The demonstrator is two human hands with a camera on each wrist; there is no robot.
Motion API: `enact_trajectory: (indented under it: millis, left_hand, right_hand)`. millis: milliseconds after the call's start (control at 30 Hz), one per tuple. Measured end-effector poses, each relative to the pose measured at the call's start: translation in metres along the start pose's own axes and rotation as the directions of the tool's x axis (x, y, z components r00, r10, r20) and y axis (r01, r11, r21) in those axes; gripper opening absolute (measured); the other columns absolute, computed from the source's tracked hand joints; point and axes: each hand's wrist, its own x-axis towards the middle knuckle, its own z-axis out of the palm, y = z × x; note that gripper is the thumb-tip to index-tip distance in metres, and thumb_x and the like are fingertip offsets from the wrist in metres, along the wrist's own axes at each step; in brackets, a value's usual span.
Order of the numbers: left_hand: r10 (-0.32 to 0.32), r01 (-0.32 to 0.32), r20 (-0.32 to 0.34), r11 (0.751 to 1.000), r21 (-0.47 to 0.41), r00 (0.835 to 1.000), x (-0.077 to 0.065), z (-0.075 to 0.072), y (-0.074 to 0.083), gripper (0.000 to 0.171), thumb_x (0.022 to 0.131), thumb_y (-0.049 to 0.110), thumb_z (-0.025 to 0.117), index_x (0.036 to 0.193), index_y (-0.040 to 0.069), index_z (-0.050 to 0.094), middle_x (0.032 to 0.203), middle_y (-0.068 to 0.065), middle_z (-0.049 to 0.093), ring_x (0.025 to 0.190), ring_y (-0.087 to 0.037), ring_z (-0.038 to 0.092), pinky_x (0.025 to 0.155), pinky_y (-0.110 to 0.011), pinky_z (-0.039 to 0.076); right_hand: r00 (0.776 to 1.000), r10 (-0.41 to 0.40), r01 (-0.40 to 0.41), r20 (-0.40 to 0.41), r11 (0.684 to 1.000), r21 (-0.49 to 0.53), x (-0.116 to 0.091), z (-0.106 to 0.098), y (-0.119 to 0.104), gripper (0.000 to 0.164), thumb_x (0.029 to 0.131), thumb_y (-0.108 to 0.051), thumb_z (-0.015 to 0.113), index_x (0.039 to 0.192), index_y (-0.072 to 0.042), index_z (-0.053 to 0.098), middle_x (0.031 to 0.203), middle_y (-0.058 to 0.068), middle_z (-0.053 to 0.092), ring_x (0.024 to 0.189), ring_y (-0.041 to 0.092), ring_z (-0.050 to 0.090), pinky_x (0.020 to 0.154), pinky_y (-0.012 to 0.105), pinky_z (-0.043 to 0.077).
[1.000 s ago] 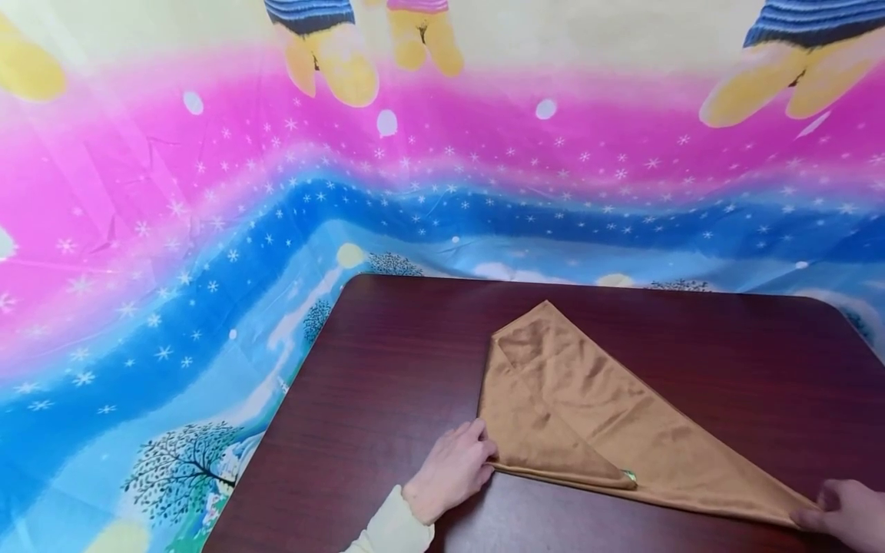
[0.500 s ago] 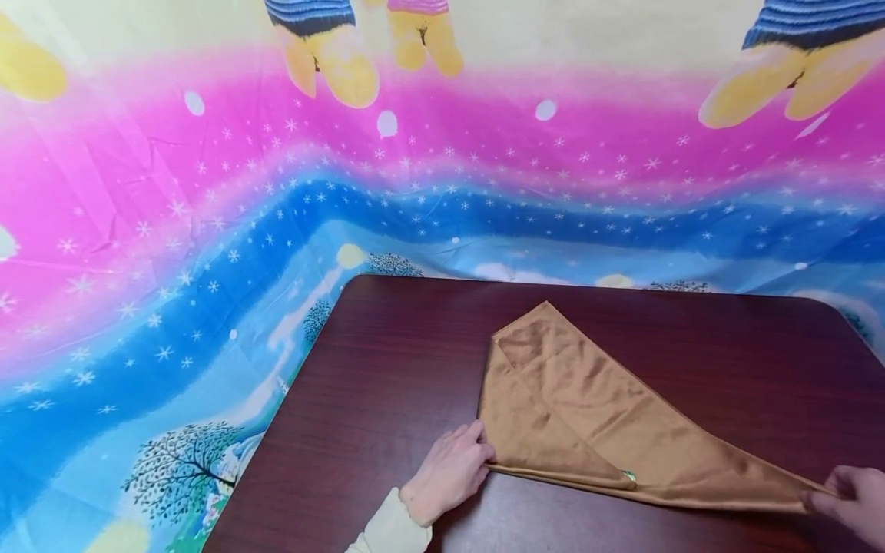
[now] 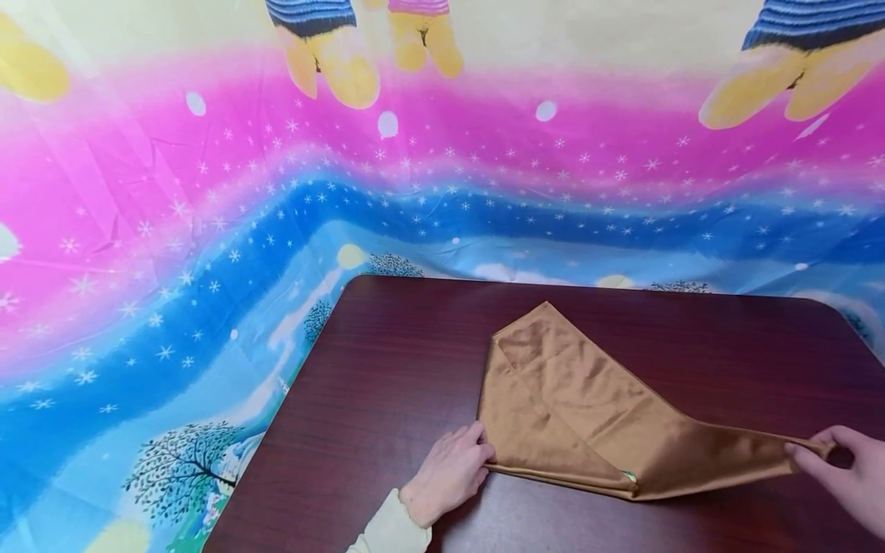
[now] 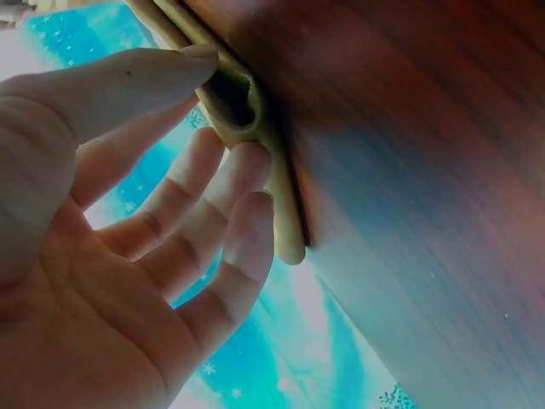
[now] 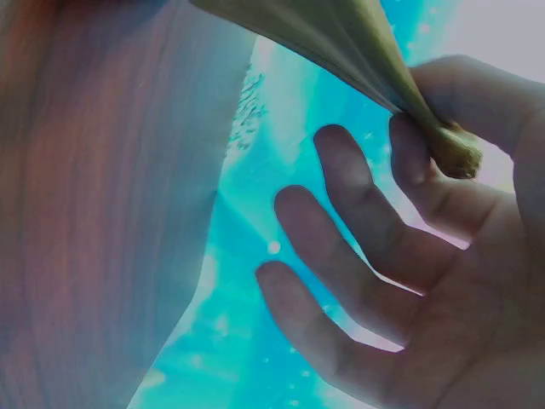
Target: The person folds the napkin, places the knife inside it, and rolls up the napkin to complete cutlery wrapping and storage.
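Observation:
A golden-brown satin cloth [image 3: 567, 399] lies folded on the table, with a pointed far corner and a small green tag [image 3: 628, 477] near its front edge. My left hand [image 3: 449, 470] holds the cloth's near left corner. In the left wrist view, the thumb and fingertips of the left hand [image 4: 145, 196] meet the layered folded edge [image 4: 243, 102]. My right hand [image 3: 846, 468] pinches the cloth's narrow right end, raised off the table. The right wrist view shows that end between thumb and forefinger of the right hand [image 5: 400, 247], its other fingers spread loosely apart.
The dark red-brown table [image 3: 387, 369] has rounded far corners. Behind it and along its left side hangs a sheet [image 3: 207, 192] printed with snowflakes and trees in pink and blue. A pale yellow sleeve [image 3: 394, 522] covers the left forearm.
My right hand has lifted the cloth's right end up and away from the near edge, so that part now bends and narrows. The left hand stays almost where it was.

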Motion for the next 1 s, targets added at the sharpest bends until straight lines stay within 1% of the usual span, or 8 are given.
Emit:
enact_trajectory:
  millis: [167, 400, 600, 700, 733, 833, 900, 1000]
  left_hand:
    - [-0.011, 0.011, 0.002, 1.0, -0.002, 1.0, -0.001, 0.0, 0.0, 0.011, 0.074, 0.021, 0.077, 0.077, 0.024, 0.067, 0.085, 0.008, 0.052, 0.071, -0.01, 0.053, 0.057, -0.021, 0.037]
    - [-0.025, 0.025, -0.003, 0.999, -0.027, 1.0, -0.002, 0.0, 0.0, 0.013, 0.075, 0.019, 0.077, 0.083, 0.023, 0.068, 0.088, 0.008, 0.053, 0.072, -0.01, 0.053, 0.058, -0.021, 0.039]
    - [-0.034, 0.033, -0.033, 0.999, -0.037, 0.999, -0.004, 0.002, -0.001, 0.016, 0.075, 0.018, 0.077, 0.085, 0.021, 0.066, 0.09, 0.007, 0.052, 0.073, -0.01, 0.056, 0.058, -0.021, 0.041]
    - [-0.032, 0.031, -0.048, 0.999, -0.036, 0.998, -0.005, 0.002, -0.003, 0.018, 0.074, 0.019, 0.078, 0.086, 0.02, 0.065, 0.091, 0.006, 0.052, 0.073, -0.01, 0.056, 0.059, -0.021, 0.042]
    - [-0.03, 0.029, -0.051, 0.999, -0.036, 0.998, -0.005, 0.002, -0.003, 0.019, 0.074, 0.019, 0.078, 0.086, 0.02, 0.065, 0.091, 0.006, 0.052, 0.073, -0.01, 0.056, 0.059, -0.021, 0.043]
    - [-0.027, 0.024, -0.056, 0.998, -0.053, 0.998, -0.005, 0.002, -0.004, 0.019, 0.074, 0.018, 0.079, 0.087, 0.019, 0.064, 0.091, 0.005, 0.052, 0.071, -0.01, 0.057, 0.059, -0.021, 0.043]
    - [-0.028, 0.023, -0.057, 0.997, -0.072, 0.998, -0.005, 0.002, -0.005, 0.019, 0.074, 0.017, 0.078, 0.087, 0.019, 0.064, 0.092, 0.005, 0.051, 0.07, -0.01, 0.057, 0.059, -0.02, 0.044]
    - [-0.034, 0.029, -0.054, 0.994, -0.105, 0.998, -0.005, 0.002, -0.005, 0.02, 0.075, 0.015, 0.077, 0.089, 0.017, 0.064, 0.093, 0.005, 0.052, 0.071, -0.009, 0.057, 0.06, -0.02, 0.045]
  right_hand:
    - [1.0, 0.0, -0.001, -0.031, 1.0, -0.021, 0.008, 0.004, -0.017, 0.044, 0.074, 0.0, 0.072, 0.066, -0.039, 0.053, 0.059, -0.043, 0.044, 0.044, -0.012, 0.033, 0.045, 0.016, 0.023]
    - [0.992, 0.126, -0.125, 0.011, 0.988, -0.088, 0.015, 0.006, -0.059, 0.039, 0.08, -0.011, 0.072, 0.067, -0.041, 0.051, 0.057, -0.041, 0.043, 0.051, -0.014, 0.037, 0.052, 0.012, 0.027]
    - [0.978, 0.204, -0.198, 0.037, 0.972, -0.124, 0.018, 0.011, -0.072, 0.026, 0.083, -0.02, 0.072, 0.068, -0.031, 0.054, 0.054, -0.037, 0.045, 0.055, -0.014, 0.038, 0.055, 0.014, 0.027]
    - [0.977, 0.208, -0.197, 0.044, 0.963, -0.182, 0.021, 0.013, -0.08, 0.018, 0.085, -0.025, 0.071, 0.073, -0.021, 0.059, 0.054, -0.042, 0.043, 0.053, -0.016, 0.037, 0.055, 0.017, 0.026]
    - [0.976, 0.211, -0.196, 0.051, 0.957, -0.214, 0.022, 0.014, -0.084, 0.018, 0.086, -0.028, 0.07, 0.075, -0.017, 0.06, 0.053, -0.04, 0.043, 0.052, -0.014, 0.037, 0.055, 0.018, 0.026]
    - [0.974, 0.211, -0.183, 0.078, 0.945, -0.27, 0.025, 0.017, -0.093, 0.025, 0.088, -0.032, 0.068, 0.083, -0.007, 0.063, 0.055, -0.046, 0.039, 0.055, -0.02, 0.034, 0.057, 0.021, 0.026]
    - [0.971, 0.217, -0.18, 0.102, 0.941, -0.285, 0.026, 0.019, -0.099, 0.028, 0.089, -0.034, 0.067, 0.087, -0.006, 0.065, 0.057, -0.049, 0.037, 0.06, -0.024, 0.031, 0.057, 0.022, 0.027]
    - [0.971, 0.207, -0.173, 0.118, 0.953, -0.251, 0.028, 0.025, -0.106, 0.026, 0.088, -0.034, 0.068, 0.089, -0.007, 0.066, 0.063, -0.056, 0.035, 0.067, -0.033, 0.028, 0.059, 0.022, 0.029]
